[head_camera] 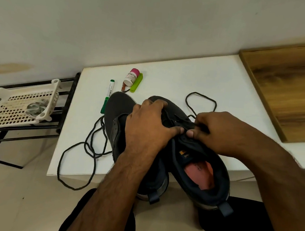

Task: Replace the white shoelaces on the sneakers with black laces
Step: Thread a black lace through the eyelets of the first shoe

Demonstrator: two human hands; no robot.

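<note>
I find the right sneaker (195,161) on the worktop (170,76), beside its pair. My left hand (147,126) steadies the eyelet area; my right hand (213,131) has its fingers pinching the black lace (201,101). Recommendation: keep the lace flat, draw slack evenly before the next eyelet.

Dark grey sneakers (121,123) (pink insole), black laces (90,146), green marker (107,96), white table (179,77)
</note>
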